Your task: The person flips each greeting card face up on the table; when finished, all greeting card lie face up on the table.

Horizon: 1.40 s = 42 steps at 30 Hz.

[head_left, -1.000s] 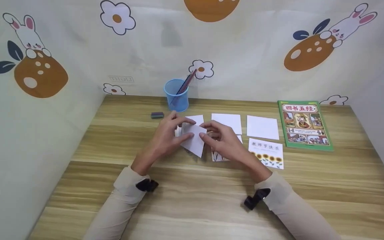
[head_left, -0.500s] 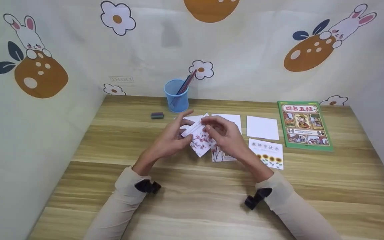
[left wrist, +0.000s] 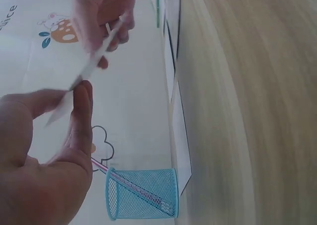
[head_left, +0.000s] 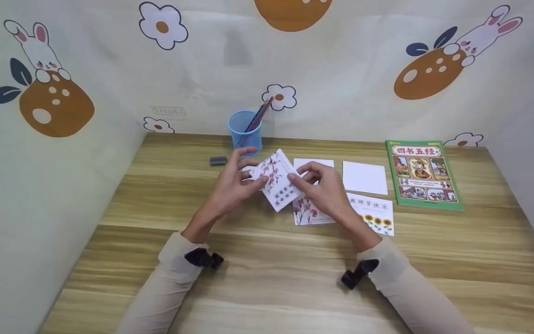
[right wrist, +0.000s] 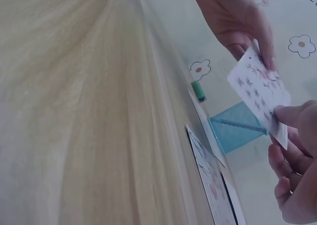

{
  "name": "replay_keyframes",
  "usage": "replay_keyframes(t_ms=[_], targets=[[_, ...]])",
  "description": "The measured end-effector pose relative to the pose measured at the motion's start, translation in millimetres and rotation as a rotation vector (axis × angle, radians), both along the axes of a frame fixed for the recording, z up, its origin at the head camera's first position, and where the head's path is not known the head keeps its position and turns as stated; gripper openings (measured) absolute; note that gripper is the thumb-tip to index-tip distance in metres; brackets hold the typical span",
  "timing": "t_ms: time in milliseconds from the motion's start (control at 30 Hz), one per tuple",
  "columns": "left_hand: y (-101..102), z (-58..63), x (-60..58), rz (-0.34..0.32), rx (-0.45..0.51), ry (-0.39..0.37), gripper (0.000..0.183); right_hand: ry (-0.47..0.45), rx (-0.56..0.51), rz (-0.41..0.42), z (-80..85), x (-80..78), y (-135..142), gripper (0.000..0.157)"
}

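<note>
Both hands hold a square white card (head_left: 280, 190) printed with pink blossoms and dark characters, tilted above the table. The left hand (head_left: 238, 181) pinches its left edge, thumb on the printed face. At the opposite edge, the right hand (head_left: 320, 188) pinches it the same way. In the left wrist view the card (left wrist: 94, 61) appears nearly edge-on; in the right wrist view its printed face (right wrist: 260, 88) shows. Below the right hand lies a card with pink flowers (head_left: 306, 213), partly covered. A sunflower card (head_left: 376, 215) lies beside it, its left edge behind the right wrist.
A blank white card (head_left: 365, 177) lies at the back, with another white card (head_left: 314, 162) left of it. A blue mesh pen cup (head_left: 246, 134) holds pencils (head_left: 260, 113). Left of the cup sits a small dark eraser-like block (head_left: 218, 161). A green book (head_left: 424, 175) lies at the right.
The card has been turned in the fingers: its blank side faced up a second ago, and now the blossom side faces up, rotated. Both hands have shifted their grip slightly.
</note>
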<state>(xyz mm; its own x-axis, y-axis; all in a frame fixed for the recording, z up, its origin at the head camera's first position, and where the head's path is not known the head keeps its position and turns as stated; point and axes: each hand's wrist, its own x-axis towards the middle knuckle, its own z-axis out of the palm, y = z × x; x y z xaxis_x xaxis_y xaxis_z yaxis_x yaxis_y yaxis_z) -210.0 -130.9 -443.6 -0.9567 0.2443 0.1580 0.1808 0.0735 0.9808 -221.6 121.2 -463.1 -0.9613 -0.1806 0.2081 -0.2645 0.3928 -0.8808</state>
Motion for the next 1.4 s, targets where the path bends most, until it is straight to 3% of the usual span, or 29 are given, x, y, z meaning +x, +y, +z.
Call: replay_keyframes(t_ms=[133, 233, 400, 500, 633, 767, 867, 967, 1100, 1267, 1400], targets=[[-3.0, -1.5, -1.9, 0.005, 0.007, 0.031, 0.053, -0.076, -0.003, 0.066, -0.7, 1.8, 0.5, 0.028], [-5.0, -3.2, -2.3, 0.012, -0.071, 0.089, 0.040, -0.093, -0.025, 0.129, -0.9, 2.8, -1.6, 0.032], [-3.3, -7.4, -2.1, -0.079, -0.210, 0.132, 0.044, -0.054, -0.137, 0.203, 0.2, 2.9, -4.7, 0.053], [-0.8, -10.1, -2.2, -0.109, -0.243, 0.127, 0.046, -0.057, -0.156, 0.243, 1.2, 3.6, -5.2, 0.049], [-1.4, -11.4, -2.7, -0.087, -0.244, 0.111, 0.039, -0.076, -0.117, 0.255, 0.2, 4.4, -6.1, 0.046], [-6.8, -14.6, -6.2, -0.105, -0.278, 0.097, 0.035, -0.092, -0.018, 0.253, -0.8, 6.4, -6.9, 0.050], [-11.9, -19.1, -8.2, -0.152, -0.365, 0.059, 0.036, -0.065, 0.110, 0.269, -1.6, 8.6, -8.1, 0.051], [-17.0, -23.0, -8.5, -0.205, -0.475, 0.029, 0.036, 0.019, 0.252, 0.299, -3.3, 11.0, -10.0, 0.052], [-20.8, -23.6, -7.7, -0.237, -0.566, 0.037, 0.034, 0.125, 0.423, 0.403, -3.9, 16.5, -12.0, 0.046], [-20.5, -23.2, -7.3, -0.205, -0.657, 0.124, 0.040, 0.190, 0.582, 0.534, -5.7, 22.5, -13.2, 0.036], [-19.5, -24.0, -6.7, -0.169, -0.761, 0.124, 0.046, 0.174, 0.634, 0.507, -6.7, 24.8, -13.9, 0.035]])
